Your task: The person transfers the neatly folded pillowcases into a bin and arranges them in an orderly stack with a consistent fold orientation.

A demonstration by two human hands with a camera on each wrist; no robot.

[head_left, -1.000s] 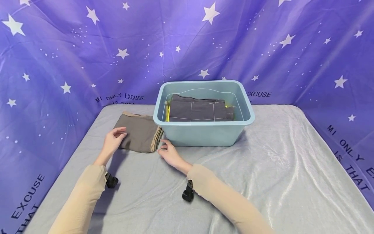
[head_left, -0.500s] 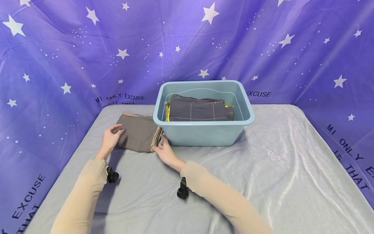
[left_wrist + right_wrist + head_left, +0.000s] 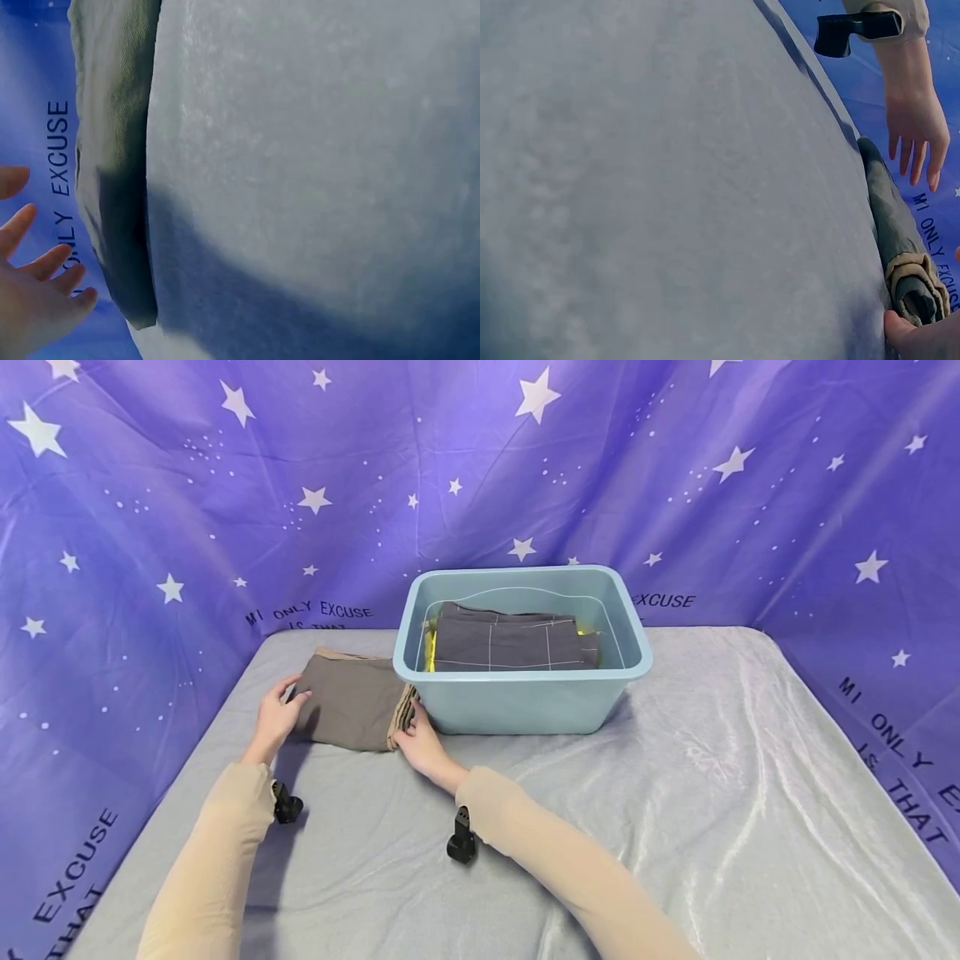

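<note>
A folded grey-brown cloth [image 3: 352, 706] with tan layered edges lies on the bed-like grey surface, against the tub's left side. My left hand [image 3: 275, 722] is at its left edge, thumb and fingers apart; the left wrist view shows that hand [image 3: 37, 300] with fingers spread beside the cloth [image 3: 112, 150]. At the cloth's layered right end is my right hand [image 3: 427, 752], its thumb at the near corner and its fingers reaching up along the edge. In the right wrist view the right thumb [image 3: 904, 334] touches by the end of the cloth [image 3: 892, 210].
A light blue plastic tub [image 3: 517, 706] stands at the back middle. Inside it lie a dark grey cloth with white grid lines [image 3: 517, 645] and something yellow [image 3: 431, 650]. A purple star-printed curtain [image 3: 375, 460] encloses the back and sides. Wrinkled grey fabric [image 3: 712, 793] covers the surface.
My right hand has moved left from beside the tub to the cloth's right end. My left hand has drawn slightly back and left to the cloth's left edge. The cloth has hardly moved.
</note>
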